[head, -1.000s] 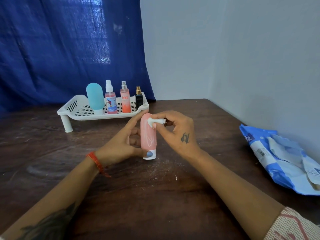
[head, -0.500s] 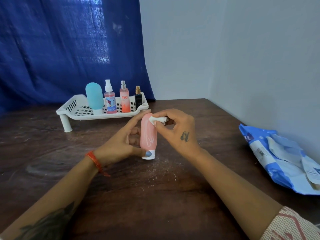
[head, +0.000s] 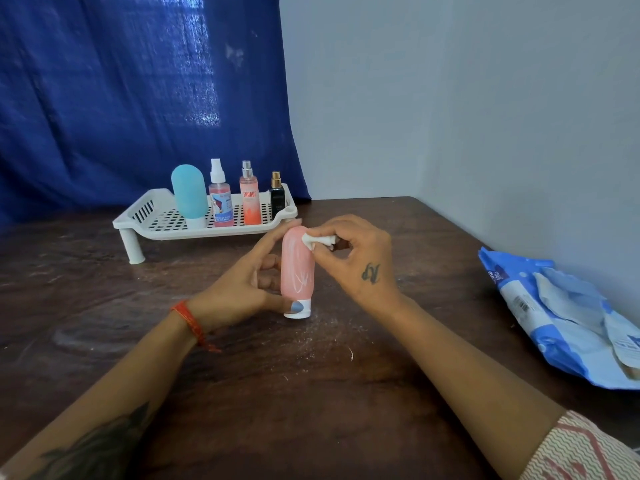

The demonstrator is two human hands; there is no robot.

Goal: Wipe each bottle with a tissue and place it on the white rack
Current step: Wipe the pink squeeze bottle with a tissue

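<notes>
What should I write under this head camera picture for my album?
Left hand steadies the pink bottle on the table while right hand wipes it with a tissue.

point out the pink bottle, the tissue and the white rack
pink bottle point(head: 297, 271): head view, middle of its body
tissue point(head: 317, 241): head view, crumpled wad in the right hand's fingers
white rack point(head: 207, 233): head view, front rim

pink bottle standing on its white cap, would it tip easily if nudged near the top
Probably yes: the tall pink squeeze bottle stands upside down on a narrow white cap, so a high push likely topples it. The left hand steadies it. Its rounded body would likely roll once down.
</notes>
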